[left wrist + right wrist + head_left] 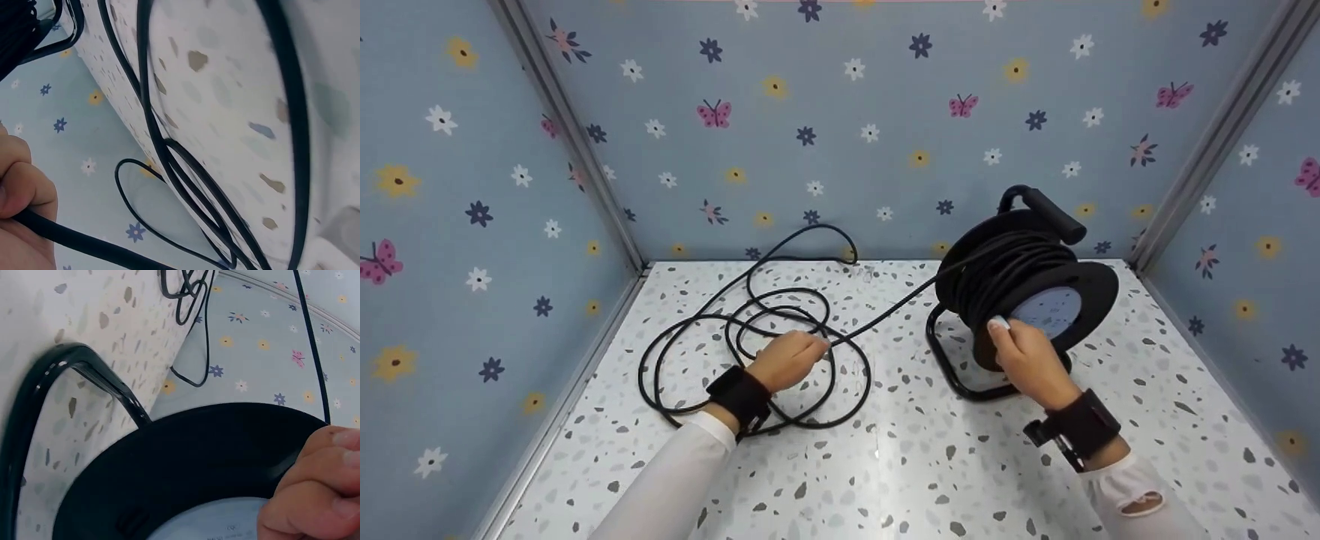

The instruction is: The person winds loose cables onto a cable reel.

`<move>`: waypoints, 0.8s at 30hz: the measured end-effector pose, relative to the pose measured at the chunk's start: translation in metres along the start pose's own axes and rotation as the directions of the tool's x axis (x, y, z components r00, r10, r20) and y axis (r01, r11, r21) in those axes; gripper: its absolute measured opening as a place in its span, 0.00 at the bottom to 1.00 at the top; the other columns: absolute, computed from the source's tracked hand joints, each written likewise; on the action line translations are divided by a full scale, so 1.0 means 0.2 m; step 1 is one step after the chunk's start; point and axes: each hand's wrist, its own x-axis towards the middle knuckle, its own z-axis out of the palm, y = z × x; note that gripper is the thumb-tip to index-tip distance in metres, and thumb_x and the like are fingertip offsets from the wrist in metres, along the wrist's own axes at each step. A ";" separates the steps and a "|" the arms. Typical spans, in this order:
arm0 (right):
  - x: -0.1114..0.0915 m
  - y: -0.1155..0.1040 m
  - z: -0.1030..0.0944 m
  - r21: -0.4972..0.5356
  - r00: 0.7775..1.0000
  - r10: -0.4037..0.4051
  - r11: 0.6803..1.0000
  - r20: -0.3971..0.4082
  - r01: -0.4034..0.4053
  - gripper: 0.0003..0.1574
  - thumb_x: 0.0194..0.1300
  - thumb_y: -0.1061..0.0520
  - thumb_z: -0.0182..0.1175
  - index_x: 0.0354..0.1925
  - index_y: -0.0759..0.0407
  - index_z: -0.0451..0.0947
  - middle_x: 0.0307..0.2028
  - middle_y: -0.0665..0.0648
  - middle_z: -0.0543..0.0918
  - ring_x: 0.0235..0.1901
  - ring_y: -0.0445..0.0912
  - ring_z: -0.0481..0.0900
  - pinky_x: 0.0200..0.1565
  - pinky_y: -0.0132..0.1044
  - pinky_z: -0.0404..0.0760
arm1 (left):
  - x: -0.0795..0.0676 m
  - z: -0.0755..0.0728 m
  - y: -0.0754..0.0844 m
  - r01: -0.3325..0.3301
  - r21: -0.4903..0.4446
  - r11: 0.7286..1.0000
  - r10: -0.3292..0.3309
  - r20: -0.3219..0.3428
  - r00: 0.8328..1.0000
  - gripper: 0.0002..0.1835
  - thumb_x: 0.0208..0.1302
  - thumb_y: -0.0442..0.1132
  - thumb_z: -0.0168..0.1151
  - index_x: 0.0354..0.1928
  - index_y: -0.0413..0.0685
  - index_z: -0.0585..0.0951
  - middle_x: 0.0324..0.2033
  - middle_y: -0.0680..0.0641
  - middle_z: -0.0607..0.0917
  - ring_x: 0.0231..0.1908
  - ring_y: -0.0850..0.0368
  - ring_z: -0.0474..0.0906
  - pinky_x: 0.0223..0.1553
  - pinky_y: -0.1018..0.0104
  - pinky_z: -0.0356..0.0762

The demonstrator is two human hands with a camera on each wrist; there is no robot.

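Note:
A black cable reel [1096, 285] stands tilted at the right, with many turns of cable wound on its drum and a pale blue disc in the middle of its near side. My right hand [1030, 364] grips the near side of the reel by its edge; in the right wrist view its curled fingers [315, 495] overlap the black side plate [214, 444]. What lies inside that grip is hidden. From the drum the black cable [896, 306] runs taut, down to my left hand [789, 360], which holds it in curled fingers. In the left wrist view the cable [90, 241] passes through that fist.
Loose cable loops [660, 352] lie on the speckled white tabletop [840, 480] around and under my left hand. A bent black tube frame [952, 375] supports the reel, with a carrying handle [1054, 215] on top. Flower-patterned walls [870, 97] enclose the back and both sides.

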 end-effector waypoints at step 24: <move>0.12 0.00 -0.31 0.220 0.978 0.109 0.973 -0.178 -0.068 0.30 0.88 0.44 0.47 0.29 0.60 0.70 0.15 0.44 0.70 0.16 0.38 0.68 0.23 0.31 0.69 | 0.28 0.24 0.28 -0.034 0.076 0.997 0.036 -0.034 0.999 0.30 0.87 0.49 0.42 0.17 0.59 0.60 0.16 0.57 0.60 0.19 0.59 0.55 0.28 0.63 0.59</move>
